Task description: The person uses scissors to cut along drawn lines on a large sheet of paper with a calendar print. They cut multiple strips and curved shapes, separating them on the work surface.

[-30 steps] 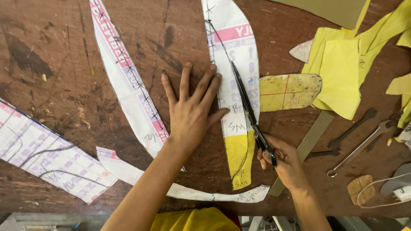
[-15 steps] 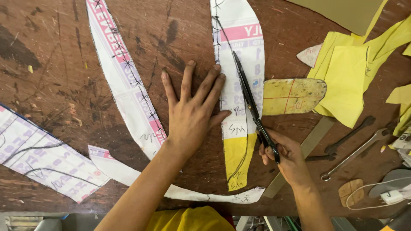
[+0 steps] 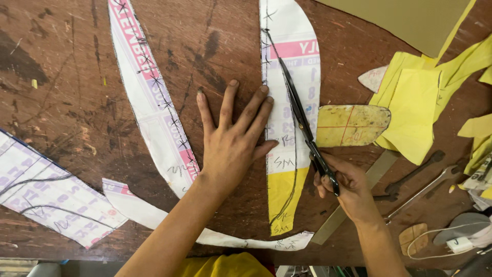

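Head view: my right hand (image 3: pixel 344 182) grips the scissors (image 3: pixel 303 123), whose blades have crept farther up the paper strip (image 3: pixel 291 87). My left hand (image 3: pixel 233 138), left of the scissors, still presses flat on the strip's edge and the table (image 3: pixel 61 77).

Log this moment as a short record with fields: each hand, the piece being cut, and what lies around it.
left hand: flat, fingers spread, pressing the left edge of the curved paper pattern piece on the wooden table
right hand: holds black scissors, blades lying along a drawn line on that piece
pattern piece: white and pink print, yellow lower end
left of it: a second curved printed strip
right of it: yellowish shaped template, yellow sheets, metal ruler, wrenches
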